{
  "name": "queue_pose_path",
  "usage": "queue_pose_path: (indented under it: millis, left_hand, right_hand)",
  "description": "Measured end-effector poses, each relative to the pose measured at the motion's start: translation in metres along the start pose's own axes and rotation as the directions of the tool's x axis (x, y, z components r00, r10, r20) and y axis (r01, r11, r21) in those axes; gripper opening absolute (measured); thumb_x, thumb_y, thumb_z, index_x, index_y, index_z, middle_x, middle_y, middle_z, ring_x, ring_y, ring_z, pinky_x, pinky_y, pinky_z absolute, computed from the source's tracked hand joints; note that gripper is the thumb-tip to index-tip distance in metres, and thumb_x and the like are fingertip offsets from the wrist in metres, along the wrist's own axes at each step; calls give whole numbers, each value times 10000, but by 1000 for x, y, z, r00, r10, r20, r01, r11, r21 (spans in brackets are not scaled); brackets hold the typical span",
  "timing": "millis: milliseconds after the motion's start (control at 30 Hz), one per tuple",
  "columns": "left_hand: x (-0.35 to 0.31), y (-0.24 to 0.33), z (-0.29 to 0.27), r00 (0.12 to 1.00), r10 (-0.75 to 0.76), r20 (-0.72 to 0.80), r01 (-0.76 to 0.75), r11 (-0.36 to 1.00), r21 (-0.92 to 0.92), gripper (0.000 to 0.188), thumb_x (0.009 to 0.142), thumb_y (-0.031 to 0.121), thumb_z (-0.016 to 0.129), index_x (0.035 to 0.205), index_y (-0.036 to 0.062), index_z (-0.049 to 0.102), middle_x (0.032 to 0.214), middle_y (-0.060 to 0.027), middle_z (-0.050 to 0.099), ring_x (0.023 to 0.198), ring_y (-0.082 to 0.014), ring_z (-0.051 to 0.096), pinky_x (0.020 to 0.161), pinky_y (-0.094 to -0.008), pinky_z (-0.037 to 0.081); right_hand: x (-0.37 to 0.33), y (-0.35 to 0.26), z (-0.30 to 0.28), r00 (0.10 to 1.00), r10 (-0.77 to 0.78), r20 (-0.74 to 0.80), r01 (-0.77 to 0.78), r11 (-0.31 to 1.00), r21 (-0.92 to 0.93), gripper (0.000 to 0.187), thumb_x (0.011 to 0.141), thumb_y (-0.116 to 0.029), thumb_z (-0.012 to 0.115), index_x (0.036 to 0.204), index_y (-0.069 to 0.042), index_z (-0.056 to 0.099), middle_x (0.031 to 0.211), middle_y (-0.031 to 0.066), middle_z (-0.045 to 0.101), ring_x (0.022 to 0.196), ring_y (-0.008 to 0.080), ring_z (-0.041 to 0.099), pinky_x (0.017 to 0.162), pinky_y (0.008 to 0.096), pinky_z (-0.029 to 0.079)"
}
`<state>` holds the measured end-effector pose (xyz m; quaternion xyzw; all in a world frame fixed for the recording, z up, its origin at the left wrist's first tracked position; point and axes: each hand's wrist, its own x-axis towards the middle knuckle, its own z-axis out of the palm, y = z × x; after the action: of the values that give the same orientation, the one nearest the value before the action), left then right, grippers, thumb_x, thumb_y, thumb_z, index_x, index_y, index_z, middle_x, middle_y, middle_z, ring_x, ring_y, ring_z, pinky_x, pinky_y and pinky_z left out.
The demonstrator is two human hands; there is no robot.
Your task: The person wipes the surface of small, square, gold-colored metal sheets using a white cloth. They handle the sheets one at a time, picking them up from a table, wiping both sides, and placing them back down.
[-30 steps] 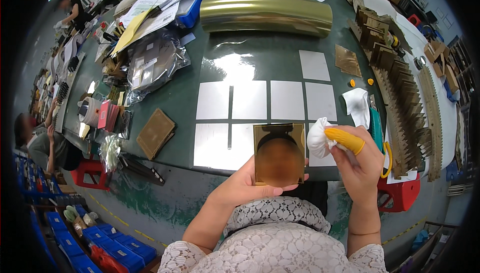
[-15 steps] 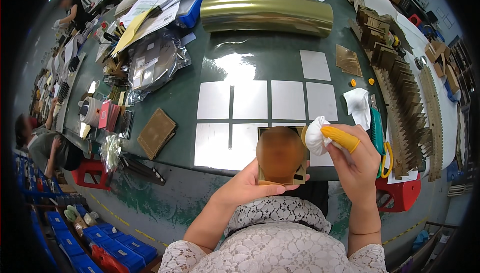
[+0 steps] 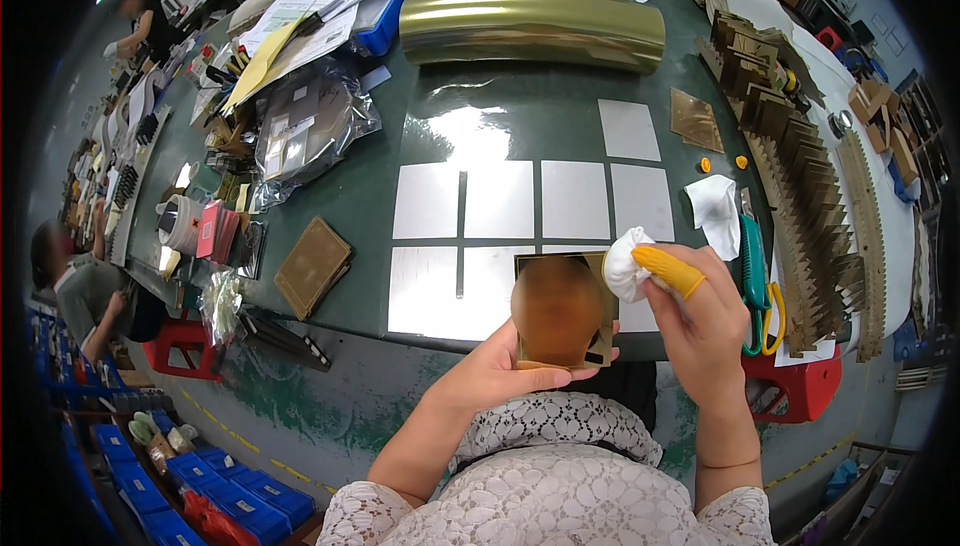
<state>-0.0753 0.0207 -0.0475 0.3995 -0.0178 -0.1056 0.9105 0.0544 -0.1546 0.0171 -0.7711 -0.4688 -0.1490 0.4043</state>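
Note:
My left hand (image 3: 495, 368) grips a shiny gold metal plate (image 3: 556, 358) by its lower part, tilted up above the table's near edge. A dark brown reflection fills most of the plate's face. My right hand (image 3: 708, 321) pinches a bunched white cloth pad (image 3: 627, 264) at the plate's upper right edge; whether the two touch is hard to tell. A yellow rubber finger cover (image 3: 670, 268) sits on one finger of that hand. Beyond the plate, flat silvery-white sheets (image 3: 500, 201) lie in rows on the green table (image 3: 350, 181).
A large gold foil roll (image 3: 535, 31) lies across the far side. Brown plates (image 3: 313, 266) and a plastic bag (image 3: 320, 121) are at left. A white cloth (image 3: 713, 208), yellow-handled scissors (image 3: 774, 316) and a row of upright metal plates (image 3: 790, 156) stand right. Red stools (image 3: 185, 348) flank the table.
My right hand and the white pad have shifted slightly left and down toward the plate. The plate in my left hand has barely moved.

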Motion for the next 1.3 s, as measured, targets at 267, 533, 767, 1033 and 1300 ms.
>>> queue_pose_path:
  millis: [267,533,767,1033,1300]
  left_hand:
    - [0,-5,-2,999,12,-31,-11,999,36,657,907,-21,635,1456,1,275,1404,-200,482,1273,-318,539,1060,-434,486]
    - [-2,-17,-3,994,-49,-102,56,996,71,699,903,-24,643,1475,6,242,1348,-129,519,1264,-236,538,1033,-356,476]
    - [-2,-12,-5,984,-80,-160,111,975,193,724,893,-43,643,1484,19,229,1342,-108,510,1280,-196,500,1026,-363,489]
    - [0,-5,0,992,41,-122,-33,997,71,664,897,-11,656,1447,-7,283,1389,-193,495,1227,-279,578,1052,-394,485]
    - [-1,-11,-3,994,19,-108,-4,991,134,672,901,-50,633,1467,7,275,1406,-122,470,1273,-235,524,1068,-371,465]
  right_hand:
    - [2,-2,10,999,-53,14,52,999,3,275,777,79,714,1038,36,637,1078,140,655,817,304,612,691,361,503]
    - [7,-14,29,985,-123,125,108,987,120,285,763,49,696,1038,57,623,1123,163,632,862,302,609,720,362,522]
    - [1,-22,34,970,-158,186,129,979,159,343,723,33,697,1054,73,622,1126,172,623,866,306,609,735,366,536]
    - [-10,-7,5,992,-58,110,56,998,26,321,744,79,720,1051,52,631,1111,141,646,813,304,615,681,385,509]
    - [-7,-21,23,991,-68,117,53,990,131,268,784,81,699,1043,20,672,1066,127,665,809,264,612,708,344,514]
